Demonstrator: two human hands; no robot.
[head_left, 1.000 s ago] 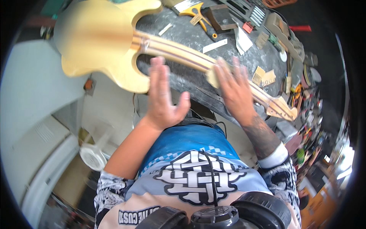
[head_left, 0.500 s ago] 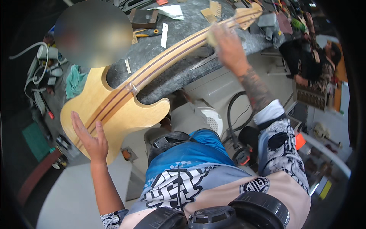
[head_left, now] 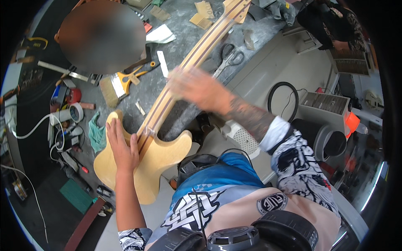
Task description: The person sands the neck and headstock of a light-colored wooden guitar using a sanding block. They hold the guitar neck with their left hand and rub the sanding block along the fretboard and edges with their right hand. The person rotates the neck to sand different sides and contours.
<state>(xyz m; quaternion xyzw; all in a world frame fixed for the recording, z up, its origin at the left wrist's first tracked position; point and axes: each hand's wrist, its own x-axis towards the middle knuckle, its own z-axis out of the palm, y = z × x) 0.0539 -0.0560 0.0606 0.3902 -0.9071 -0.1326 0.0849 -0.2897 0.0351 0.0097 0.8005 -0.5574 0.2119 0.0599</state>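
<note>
An unpainted electric guitar body and neck (head_left: 153, 167), pale wood with dark stripes along the neck, lies slantwise over the bench edge. Its body is near me and its headstock (head_left: 239, 9) points to the far right. My left hand (head_left: 123, 146) rests on the body with fingers stretched out, open. My right hand (head_left: 203, 92) is over the middle of the neck, its fingers smeared by motion. Whether a pad is under them cannot be made out. A clear wrap (head_left: 149, 131) sits where neck meets body.
The grey bench (head_left: 184, 29) carries scissors (head_left: 231, 58), a wide paintbrush (head_left: 111, 92), a white strip (head_left: 162, 63), tan sandpaper pieces (head_left: 203, 14) and a green cloth (head_left: 97, 134). A black hose (head_left: 283, 100) lies on the floor at right. Another person (head_left: 331, 25) is at far right.
My right hand has come down the neck from near the headstock toward the body. The left hand now lies further up the body. The view has shifted, showing more of the bench.
</note>
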